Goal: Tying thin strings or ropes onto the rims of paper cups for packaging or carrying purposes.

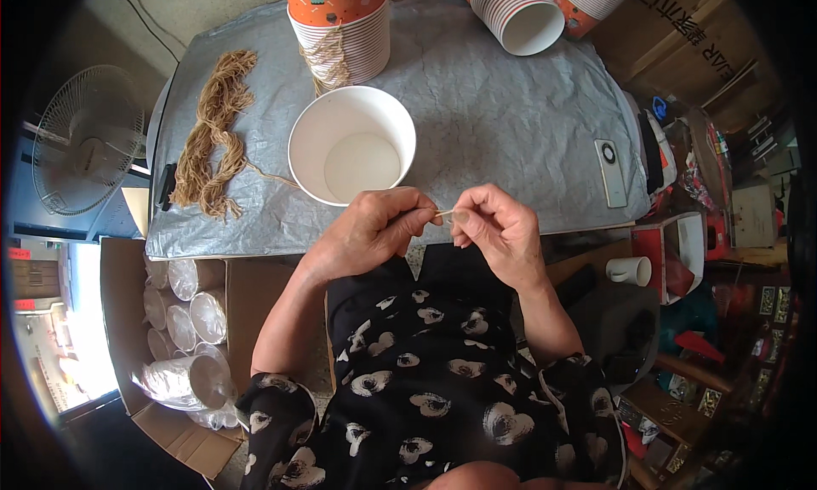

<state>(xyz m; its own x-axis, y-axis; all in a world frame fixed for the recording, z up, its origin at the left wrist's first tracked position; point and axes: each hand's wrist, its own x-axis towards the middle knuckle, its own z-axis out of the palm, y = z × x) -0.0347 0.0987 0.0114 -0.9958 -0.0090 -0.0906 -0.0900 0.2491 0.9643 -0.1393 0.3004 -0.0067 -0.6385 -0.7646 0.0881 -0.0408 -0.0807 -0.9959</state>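
My left hand (374,228) and my right hand (504,235) meet just past the table's near edge, both pinching a short length of thin tan twine (444,212) that shows between the fingertips. Directly beyond them a white paper bucket (364,160) stands with its open mouth toward me. My left hand is close to its near rim; whether they touch I cannot tell. A loose bundle of brown twine (213,137) lies to the left, and one strand runs from it toward the bucket. More twine (326,58) hangs against a stack of orange-patterned paper buckets (370,46) behind.
Nested buckets (532,26) lie on their sides at the back right. A phone (610,173) rests near the grey table cover's (477,107) right edge. Left of me an open carton (242,320) holds several wrapped stacks. A fan (89,137) stands at left, a white mug (630,271) at right.
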